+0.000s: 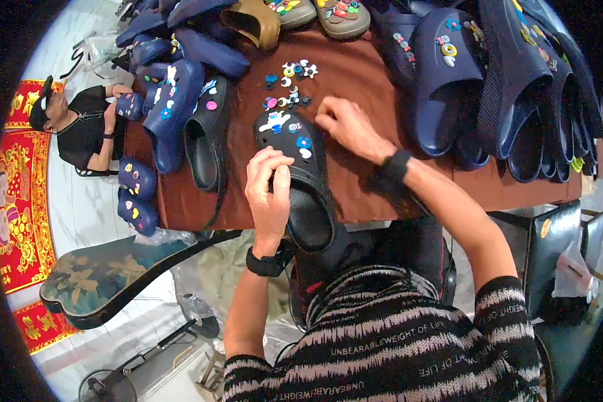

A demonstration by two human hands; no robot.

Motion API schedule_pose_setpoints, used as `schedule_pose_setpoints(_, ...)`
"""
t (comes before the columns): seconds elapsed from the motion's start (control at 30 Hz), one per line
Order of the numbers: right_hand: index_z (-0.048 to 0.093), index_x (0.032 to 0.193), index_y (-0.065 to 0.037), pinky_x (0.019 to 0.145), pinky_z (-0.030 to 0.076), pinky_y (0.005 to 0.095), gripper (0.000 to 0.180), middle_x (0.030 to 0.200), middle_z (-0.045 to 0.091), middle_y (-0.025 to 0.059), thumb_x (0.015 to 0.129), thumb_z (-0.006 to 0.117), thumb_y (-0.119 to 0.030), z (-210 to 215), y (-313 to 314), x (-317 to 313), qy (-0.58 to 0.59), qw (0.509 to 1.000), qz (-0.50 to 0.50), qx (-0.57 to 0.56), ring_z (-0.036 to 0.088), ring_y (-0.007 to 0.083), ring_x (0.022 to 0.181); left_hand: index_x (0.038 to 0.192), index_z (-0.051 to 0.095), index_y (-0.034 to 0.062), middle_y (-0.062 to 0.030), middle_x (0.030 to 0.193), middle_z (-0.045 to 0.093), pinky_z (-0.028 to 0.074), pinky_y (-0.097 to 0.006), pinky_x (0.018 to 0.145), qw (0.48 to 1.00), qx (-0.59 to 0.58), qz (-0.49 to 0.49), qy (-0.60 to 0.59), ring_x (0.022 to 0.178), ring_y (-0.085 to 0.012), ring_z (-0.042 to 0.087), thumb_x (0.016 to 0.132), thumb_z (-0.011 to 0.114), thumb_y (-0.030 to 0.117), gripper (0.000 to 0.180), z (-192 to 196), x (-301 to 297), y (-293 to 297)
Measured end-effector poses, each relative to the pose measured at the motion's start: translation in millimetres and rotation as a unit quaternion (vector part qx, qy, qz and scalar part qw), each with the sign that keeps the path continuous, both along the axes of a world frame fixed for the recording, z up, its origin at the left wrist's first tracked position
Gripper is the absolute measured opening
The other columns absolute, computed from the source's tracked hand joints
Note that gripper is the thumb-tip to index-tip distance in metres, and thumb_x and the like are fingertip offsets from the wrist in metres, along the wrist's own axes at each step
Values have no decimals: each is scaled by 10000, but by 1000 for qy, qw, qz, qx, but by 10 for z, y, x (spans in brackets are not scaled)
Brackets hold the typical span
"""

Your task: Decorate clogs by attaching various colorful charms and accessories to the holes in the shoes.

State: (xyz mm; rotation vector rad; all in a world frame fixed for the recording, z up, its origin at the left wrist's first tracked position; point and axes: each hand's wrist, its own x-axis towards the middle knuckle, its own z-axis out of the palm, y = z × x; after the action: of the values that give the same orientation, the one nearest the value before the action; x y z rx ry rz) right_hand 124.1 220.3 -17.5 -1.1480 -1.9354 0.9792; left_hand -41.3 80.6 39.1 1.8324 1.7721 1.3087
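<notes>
A black clog (291, 147) lies toe-away at the near edge of the brown-covered table, its heel jutting over that edge. Several charms sit on its upper, among them a blue flower charm (304, 143) and a white one below it. My left hand (269, 187) is closed on the clog's left side, thumb and fingers bent near its opening. Just right of the clog's toe, my right hand (348, 127) has its fingers curled together; whatever they may pinch is hidden. Beyond the toe lies a small pile of loose charms (288, 90) in white, black, blue and pink.
Another black clog (206, 134) and a dark blue clog (174, 110) with charms stand to the left. Large dark blue clogs (449, 87) crowd the right side. A tan clog (251, 23) lies at the back. Across the left edge a person (87, 124) handles a small clog.
</notes>
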Motion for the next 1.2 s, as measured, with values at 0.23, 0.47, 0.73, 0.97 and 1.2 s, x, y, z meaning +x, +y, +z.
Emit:
schedule_pose_setpoints(0.23, 644, 1078, -68, 816, 520, 510, 302, 1027, 667, 199, 833, 725, -224, 16, 338, -304, -165, 982, 14, 89, 651, 393, 984, 925, 686, 32, -129, 1039, 635, 435, -398, 997, 1000, 0, 8, -6, 1112, -300, 577, 890, 589, 36, 103, -11, 11, 2)
schedule_pose_setpoints(0.47, 652, 1044, -44, 761, 534, 503, 226, 968, 689, 220, 847, 675, -152, -95, 580, -232, -81, 996, 12, -18, 683, 378, 901, 949, 674, 9, -152, 1108, 636, 420, -386, 1019, 1000, -5, 0, 16, 1134, -288, 579, 927, 532, 51, 149, 11, 12, -5)
schedule_pose_setpoints(0.73, 624, 1067, -79, 633, 546, 234, 191, 870, 635, -26, 980, 611, -249, -40, 437, 107, 289, 869, 77, -395, 618, 65, 688, 917, 689, 33, -124, 1043, 636, 439, -399, 985, 1000, 7, 11, -8, 1098, -302, 582, 884, 597, 46, 99, 11, 14, -3)
schedule_pose_setpoints(0.97, 609, 1097, -88, 685, 553, 264, 185, 901, 628, -7, 986, 600, -236, -8, 123, 237, 342, 820, 82, -452, 620, 90, 722, 912, 686, 26, -139, 1047, 635, 433, -402, 990, 1000, 4, 2, -16, 1103, -300, 582, 879, 593, 50, 101, -11, 0, -17)
schedule_pose_setpoints(1.2, 646, 1075, -46, 693, 545, 235, 232, 896, 638, -16, 937, 677, -229, -20, -331, 315, 307, 834, 181, -421, 597, 73, 721, 884, 683, 11, -146, 1046, 631, 432, -403, 991, 999, -1, 5, -34, 1105, -296, 583, 866, 583, 35, 104, 38, 9, -9)
